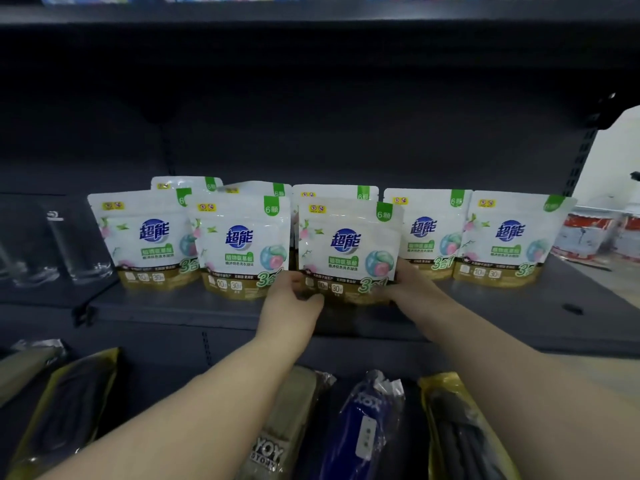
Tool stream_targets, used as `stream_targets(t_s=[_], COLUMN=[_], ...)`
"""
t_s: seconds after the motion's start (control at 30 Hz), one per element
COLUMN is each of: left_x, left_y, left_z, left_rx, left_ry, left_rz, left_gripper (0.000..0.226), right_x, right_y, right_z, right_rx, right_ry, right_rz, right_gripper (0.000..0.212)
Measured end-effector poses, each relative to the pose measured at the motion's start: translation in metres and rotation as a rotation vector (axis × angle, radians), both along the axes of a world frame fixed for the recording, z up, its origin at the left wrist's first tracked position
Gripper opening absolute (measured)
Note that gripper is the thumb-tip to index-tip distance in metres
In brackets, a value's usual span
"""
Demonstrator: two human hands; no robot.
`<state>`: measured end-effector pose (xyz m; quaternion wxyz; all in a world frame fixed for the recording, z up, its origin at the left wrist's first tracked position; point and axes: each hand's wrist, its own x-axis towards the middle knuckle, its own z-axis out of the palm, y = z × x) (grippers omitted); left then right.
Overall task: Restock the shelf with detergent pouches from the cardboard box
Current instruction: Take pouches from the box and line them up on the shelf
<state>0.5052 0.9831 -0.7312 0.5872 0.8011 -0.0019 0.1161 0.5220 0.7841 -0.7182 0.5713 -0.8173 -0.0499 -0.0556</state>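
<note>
A dark grey metal shelf (pixel 194 308) in a shop aisle runs across the view, with an empty-looking dark bay above it and, on the lower tier nearest the camera, wrapped goods in yellow-edged and clear packaging (pixel 360 420). Upright on the shelf stands a row of white detergent pouches with green corner tabs and gold bases, some doubled up behind one another; clear drinking glasses (pixel 69 251) stand at the far left. The pouch in hand (pixel 348 251) stands upright at the front of the row, its long axis vertical and its printed face toward the camera, just beside the pouch to its left (pixel 242 247) and partly covering another behind it. Both hands meet it at its base: the left hand (pixel 294 296) closes on the lower left corner with the thumb over the front, and the right hand (pixel 408 282) holds the lower right edge, so each grip is clamped on the same pouch from opposite sides. The pouch sits directly ahead of and above both grips, neither hand clearly nearer. The move to come seems to turn on the base: whether it rests flat on the shelf cannot be told, as the fingers hide it. The cardboard box is out of view.
</note>
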Motion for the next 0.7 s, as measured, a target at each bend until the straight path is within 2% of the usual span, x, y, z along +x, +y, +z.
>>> stream_targets(t_s=[0.17, 0.4, 0.53, 0.63, 0.7], left_x=[-0.003, -0.004, -0.006, -0.022, -0.041], left_y=[0.0, -0.004, -0.001, 0.01, 0.019], left_z=[-0.003, -0.015, -0.018, -0.022, -0.033], left_rx=[0.081, 0.06, 0.058, -0.023, -0.094], left_ry=[-0.088, -0.098, -0.12, -0.168, -0.176], left_rz=[0.016, 0.031, 0.032, 0.06, 0.066], left_gripper=[0.036, 0.036, 0.03, 0.022, 0.019], right_x=[0.008, 0.009, 0.004, -0.01, -0.032], right_y=[-0.008, -0.003, -0.002, -0.002, 0.002], right_z=[-0.007, -0.016, -0.017, -0.018, -0.024], right_rx=[-0.034, -0.07, 0.048, 0.147, 0.224], right_ry=[-0.033, -0.083, -0.048, -0.055, -0.179], right_rz=[-0.04, -0.07, -0.145, -0.333, -0.487], right_gripper=[0.059, 0.056, 0.052, 0.035, 0.01])
